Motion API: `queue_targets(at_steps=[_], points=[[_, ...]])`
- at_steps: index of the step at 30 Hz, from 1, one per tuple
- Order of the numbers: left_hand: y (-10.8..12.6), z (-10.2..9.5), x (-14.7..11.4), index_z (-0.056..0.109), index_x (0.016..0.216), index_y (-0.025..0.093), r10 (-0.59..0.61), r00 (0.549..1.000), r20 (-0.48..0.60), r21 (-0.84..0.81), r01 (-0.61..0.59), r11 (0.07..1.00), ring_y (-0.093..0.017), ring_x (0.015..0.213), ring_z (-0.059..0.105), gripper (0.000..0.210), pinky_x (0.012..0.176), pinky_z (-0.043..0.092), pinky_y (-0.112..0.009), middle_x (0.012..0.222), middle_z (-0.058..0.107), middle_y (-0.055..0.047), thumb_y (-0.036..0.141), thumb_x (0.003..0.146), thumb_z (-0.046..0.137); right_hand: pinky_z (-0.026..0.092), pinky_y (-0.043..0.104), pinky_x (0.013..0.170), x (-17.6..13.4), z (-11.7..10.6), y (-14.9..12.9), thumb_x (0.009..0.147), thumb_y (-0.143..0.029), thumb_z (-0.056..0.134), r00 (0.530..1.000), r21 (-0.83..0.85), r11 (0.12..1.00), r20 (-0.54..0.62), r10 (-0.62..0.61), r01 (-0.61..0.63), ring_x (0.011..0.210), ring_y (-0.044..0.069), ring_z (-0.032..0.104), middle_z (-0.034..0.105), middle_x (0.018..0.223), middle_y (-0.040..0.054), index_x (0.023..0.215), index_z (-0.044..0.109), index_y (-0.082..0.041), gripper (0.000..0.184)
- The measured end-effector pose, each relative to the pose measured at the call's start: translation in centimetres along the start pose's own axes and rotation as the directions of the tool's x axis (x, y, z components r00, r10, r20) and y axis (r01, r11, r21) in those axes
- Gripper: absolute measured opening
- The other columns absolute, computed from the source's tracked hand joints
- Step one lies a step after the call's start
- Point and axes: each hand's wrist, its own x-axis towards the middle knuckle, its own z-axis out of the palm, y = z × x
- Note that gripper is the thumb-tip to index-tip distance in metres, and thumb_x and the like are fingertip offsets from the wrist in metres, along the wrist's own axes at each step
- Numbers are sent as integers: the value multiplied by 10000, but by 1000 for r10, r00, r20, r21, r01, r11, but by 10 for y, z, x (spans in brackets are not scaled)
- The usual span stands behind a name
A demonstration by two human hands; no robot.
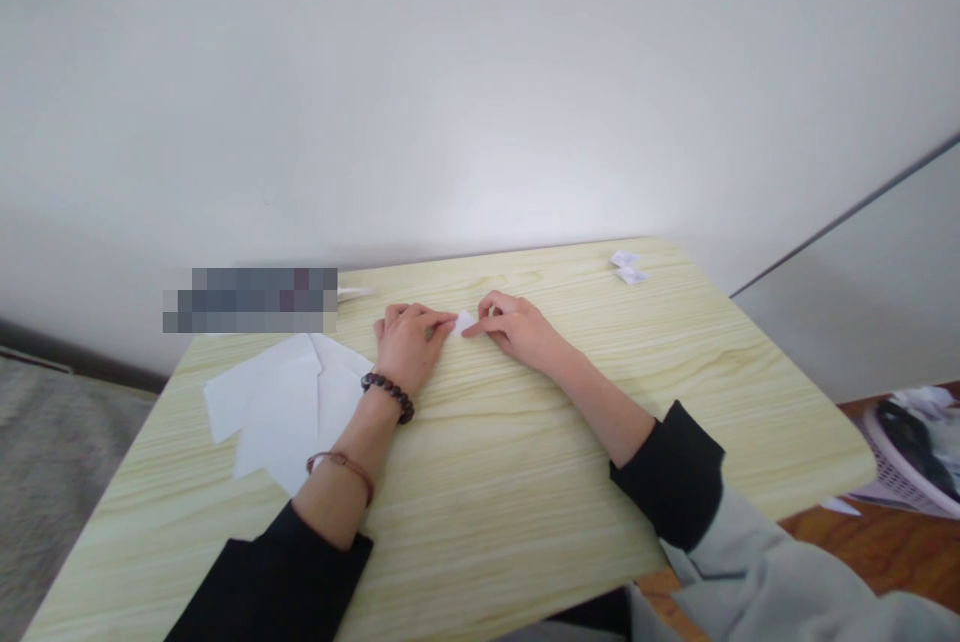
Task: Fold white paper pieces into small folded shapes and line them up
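A small piece of folded white paper (464, 323) lies on the wooden table between my two hands. My left hand (411, 342) pinches its left edge with thumb and forefinger, the other fingers curled beside it. From the right, my right hand (517, 327) touches the paper with its thumb, the fingers bent above it. Part of the paper is covered by my fingertips, so its full shape is hard to make out. Loose white sheets (281, 412) overlap one another to the left of my left forearm.
Two small folded papers (628, 267) sit at the table's back right. A blurred-out object (255, 300) occupies the back left corner. The white wall (480, 122) rises right behind the table (525, 502). A pink basket (900, 467) with crumpled things stands on the floor at right.
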Motion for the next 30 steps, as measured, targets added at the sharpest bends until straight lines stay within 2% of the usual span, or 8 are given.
queue_targets(at_steps=[6,14,17,21,24,30], points=[[-5,4,-1,738,949,302,13,1000,-19,-6,-13,1000,-297,993,463,233,854,332,-484,910,687,-59,369,870,529,420,238,720,-6,-3,5,839,-54,507,999,10,999,-12,-33,33,775,121,550,581,942,38,849,737,-225,286],[-7,4,-2,722,959,280,40,999,-30,4,-40,999,-293,1003,477,227,844,361,-465,957,661,-64,340,872,521,446,248,733,-12,-8,6,808,-26,482,999,55,998,-44,12,-10,784,124,569,572,947,47,803,713,-198,288],[-6,5,-1,714,949,267,64,997,-51,9,-64,998,-284,1006,487,213,859,370,-454,983,645,-62,324,870,524,459,271,785,-11,-9,2,830,-76,495,999,57,998,-47,14,-11,843,147,569,584,977,62,906,689,-187,236],[-5,5,0,705,942,255,106,994,-37,5,-106,994,-271,989,505,212,865,380,-437,933,652,-57,322,878,514,443,333,894,-9,-9,0,871,-270,559,999,28,1000,-32,-1,2,973,193,550,604,1030,82,1096,641,-187,254],[-5,4,0,696,955,256,114,993,-16,-8,-114,993,-260,957,524,202,859,382,-429,885,661,-46,324,874,524,452,316,853,-8,-7,2,883,-352,558,1000,9,1000,-1,-9,9,930,179,558,601,1002,75,1041,683,-204,249],[-6,3,-1,715,909,282,217,976,-5,-45,-217,975,-241,981,523,147,880,385,-409,978,657,-27,336,842,597,453,272,792,-8,-3,6,920,-319,505,1000,15,1000,-24,5,-5,857,146,570,604,939,60,994,712,-205,247]])
